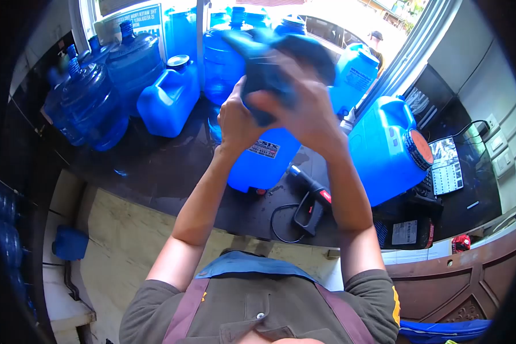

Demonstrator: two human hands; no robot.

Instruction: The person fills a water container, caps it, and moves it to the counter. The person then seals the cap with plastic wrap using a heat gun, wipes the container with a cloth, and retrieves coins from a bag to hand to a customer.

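Observation:
Both hands are raised over an upright blue water container [264, 163] with a printed label, near the counter's middle. A dark teal cloth [261, 74], smeared by motion, is between them and hides the container's top. My left hand [237, 120] is closed at the cloth's left edge, thumb pointing up. Blurred, my right hand [307, 109] grips the cloth from the right. Behind it shows a dark rounded shape I cannot make out. Below my right forearm lies a heat gun [312, 192] with a red mark and a black cord.
Round blue water bottles [94, 103] and a blue jug [169, 103] stand at left on the dark counter [149, 172]. To the right, a blue container [384, 152] with an orange cap lies tilted near a calendar sheet [446, 166]. Outside the window is a person [376, 43].

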